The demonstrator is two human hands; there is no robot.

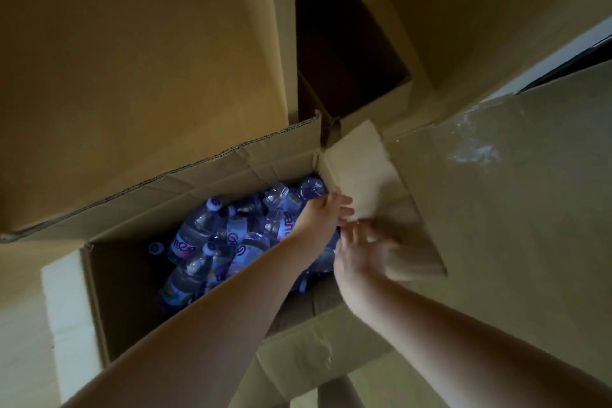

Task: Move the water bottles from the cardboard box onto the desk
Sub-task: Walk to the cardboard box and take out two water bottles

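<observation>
An open cardboard box [99, 291] stands below me with several clear water bottles [198, 242] lying jumbled inside, with purple-pink labels and pale caps. My left hand [323, 212] reaches across the bottles to the box's right flap [361, 182], with its fingertips on the flap's lower edge. My right hand [361, 255] is just below it, fingers spread and blurred, at the same flap. Neither hand holds a bottle. The desk is not in view.
Large cardboard boxes [132, 60] stand close on the far side and to the right [513, 225]. A dark gap [344, 43] runs between them. The near flap [304, 351] of the open box hangs outward toward me.
</observation>
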